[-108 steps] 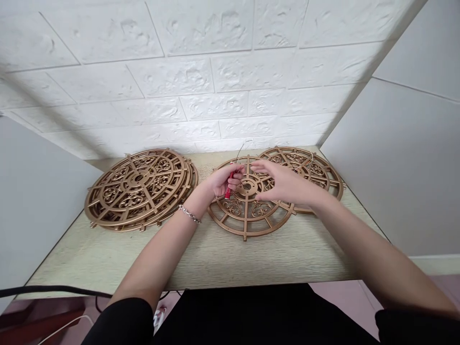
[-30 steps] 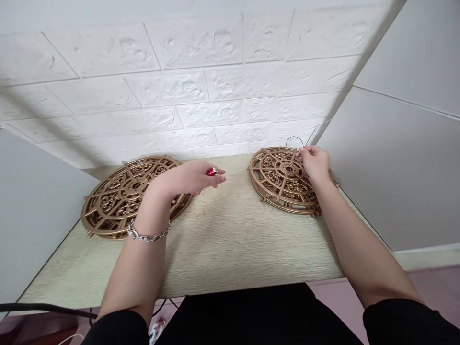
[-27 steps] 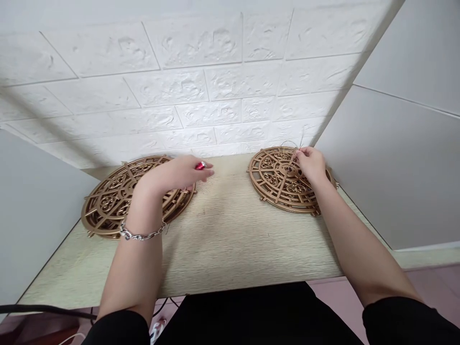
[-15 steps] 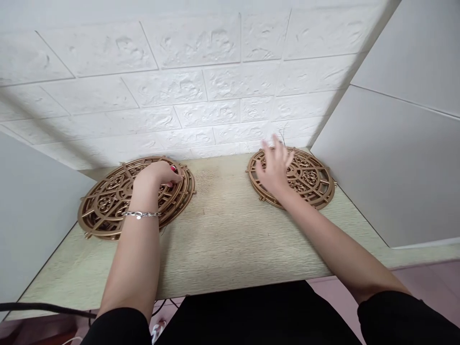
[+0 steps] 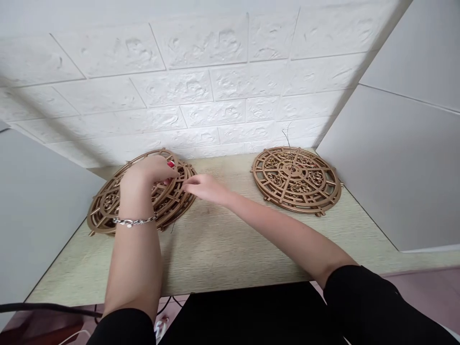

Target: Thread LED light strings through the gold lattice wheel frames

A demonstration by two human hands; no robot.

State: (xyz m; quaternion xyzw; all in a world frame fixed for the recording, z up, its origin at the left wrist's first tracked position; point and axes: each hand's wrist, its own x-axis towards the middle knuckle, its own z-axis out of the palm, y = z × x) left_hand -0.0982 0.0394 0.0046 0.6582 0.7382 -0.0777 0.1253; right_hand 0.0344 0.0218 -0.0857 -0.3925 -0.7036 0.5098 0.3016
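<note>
A stack of round, bronze-coloured openwork discs (image 5: pixel 108 203) lies on the left of the tabletop. My left hand (image 5: pixel 145 172), with red nails and a chain bracelet on the wrist, is closed on the upper disc's right edge, which sits raised and tilted over the disc below. At the right rim of the same stack is my right hand (image 5: pixel 203 187), its thumb and fingers pinched together; what lies between them is hidden. A thin dark wire (image 5: pixel 173 226) pokes out under the stack's front. On the right rests a second stack of matching discs (image 5: pixel 296 179), with dark wires rising from its centre.
The pale wood-grain tabletop (image 5: pixel 230 249) meets a white brick-patterned wall (image 5: pixel 230 81) at the back. Grey-white panels (image 5: pixel 402 163) stand at both sides. A black cable (image 5: pixel 50 309) crosses the front left corner. Pink floor shows below the front edge.
My right hand has gone from the right stack to the left stack's right rim, and its spread fingers have closed. The upper left disc now tilts more under my left hand.
</note>
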